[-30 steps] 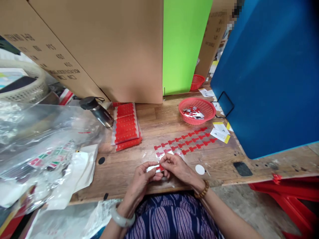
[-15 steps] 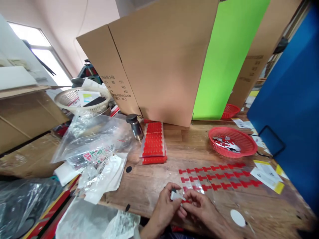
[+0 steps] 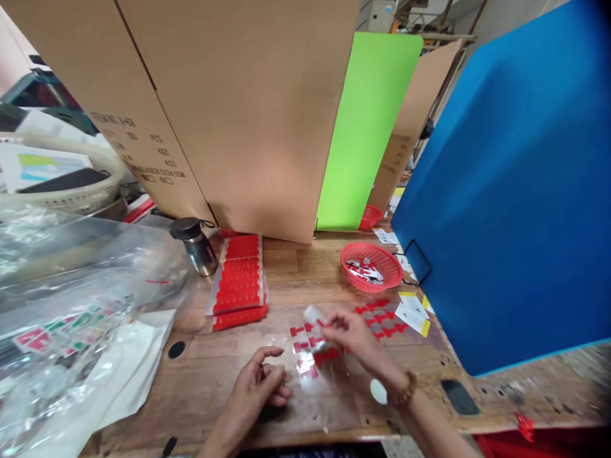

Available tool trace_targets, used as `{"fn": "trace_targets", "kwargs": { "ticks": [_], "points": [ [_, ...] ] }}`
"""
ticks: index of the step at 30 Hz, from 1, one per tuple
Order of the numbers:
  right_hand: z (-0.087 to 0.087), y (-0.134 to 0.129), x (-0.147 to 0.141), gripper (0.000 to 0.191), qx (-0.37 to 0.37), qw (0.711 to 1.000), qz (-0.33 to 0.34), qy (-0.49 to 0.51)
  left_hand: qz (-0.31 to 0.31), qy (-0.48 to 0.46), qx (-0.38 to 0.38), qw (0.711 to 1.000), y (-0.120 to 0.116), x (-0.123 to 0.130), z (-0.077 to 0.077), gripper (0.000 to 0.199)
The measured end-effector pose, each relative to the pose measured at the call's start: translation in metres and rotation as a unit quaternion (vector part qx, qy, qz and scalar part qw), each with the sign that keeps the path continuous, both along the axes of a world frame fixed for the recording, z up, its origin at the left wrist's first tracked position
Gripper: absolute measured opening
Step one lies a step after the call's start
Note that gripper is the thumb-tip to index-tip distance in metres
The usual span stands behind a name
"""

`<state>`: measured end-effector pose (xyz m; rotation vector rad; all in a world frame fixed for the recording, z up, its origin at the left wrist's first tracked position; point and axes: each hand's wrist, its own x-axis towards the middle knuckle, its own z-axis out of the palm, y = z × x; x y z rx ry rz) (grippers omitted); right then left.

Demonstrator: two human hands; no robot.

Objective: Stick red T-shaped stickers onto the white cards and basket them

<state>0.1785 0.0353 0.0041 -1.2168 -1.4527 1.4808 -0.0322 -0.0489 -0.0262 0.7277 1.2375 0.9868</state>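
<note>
At the far left of the frame, a big clear plastic bag [image 3: 105, 254] lies in a crumpled heap. Next comes a dark flask [image 3: 200, 254], leaning a bit, with a stack of red sheets [image 3: 240, 273] just beside it.

Low in the middle is the left hand [image 3: 258, 385]. Its thumb and pointing finger are apart, and I see nothing held in them. Just right of it, rows of red shapes [image 3: 327, 356] lie on the wooden table [image 3: 305, 277].

Above those rows is a small white piece [image 3: 314, 315], a bit blurry. The right hand [image 3: 352, 332] pinches it at one end. Its long way slants from upper left down to the right hand's fingertips, so it sticks out to the left. The left hand is lower and well apart from it.

Up and to the right is a red basket [image 3: 363, 283] with little white and red bits [image 3: 365, 270] inside. The right hand is nearer to it. White cards [image 3: 414, 312] lie right of that, before the blue board [image 3: 515, 191].
</note>
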Motion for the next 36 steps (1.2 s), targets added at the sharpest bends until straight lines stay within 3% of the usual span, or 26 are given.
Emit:
{"fn": "trace_targets", "kwargs": {
  "ticks": [3,5,9,14,19,24,27,31,35,36],
  "points": [
    [0.009,0.039,0.028,0.039,0.057,0.982,-0.181,0.005,0.034,0.024,-0.001,0.999,0.001,-0.011,0.009,0.072],
    [0.003,0.052,0.038,0.041,0.068,0.974,-0.215,-0.019,0.042,0.039,-0.005,0.998,0.002,-0.018,0.015,0.075],
    [-0.025,0.043,0.039,0.043,0.083,0.971,-0.203,-0.096,0.052,0.071,-0.015,0.996,0.004,-0.033,0.030,0.076],
    [-0.049,0.008,0.030,0.023,0.132,0.965,-0.135,-0.181,0.054,0.121,0.009,0.991,0.008,-0.056,0.057,0.070],
    [-0.080,-0.017,0.045,0.032,0.307,0.893,-0.102,-0.314,0.113,0.194,0.083,0.971,0.022,-0.091,0.098,0.061],
    [-0.135,-0.013,0.069,0.041,0.432,0.812,-0.079,-0.384,0.254,0.300,0.188,0.900,0.065,-0.146,0.125,0.064],
    [-0.151,-0.008,0.075,0.043,0.470,0.780,-0.086,-0.403,0.288,0.401,0.205,0.845,0.099,-0.177,0.132,0.069],
    [-0.148,-0.010,0.077,0.043,0.465,0.769,-0.080,-0.431,0.280,0.522,0.180,0.785,0.144,-0.201,0.139,0.073],
    [-0.136,-0.020,0.071,0.038,0.446,0.770,-0.086,-0.448,0.251,0.629,0.156,0.719,0.180,-0.208,0.145,0.079],
    [-0.134,-0.022,0.068,0.038,0.439,0.772,-0.092,-0.450,0.246,0.632,0.158,0.718,0.188,-0.209,0.145,0.080]
  ]
}}
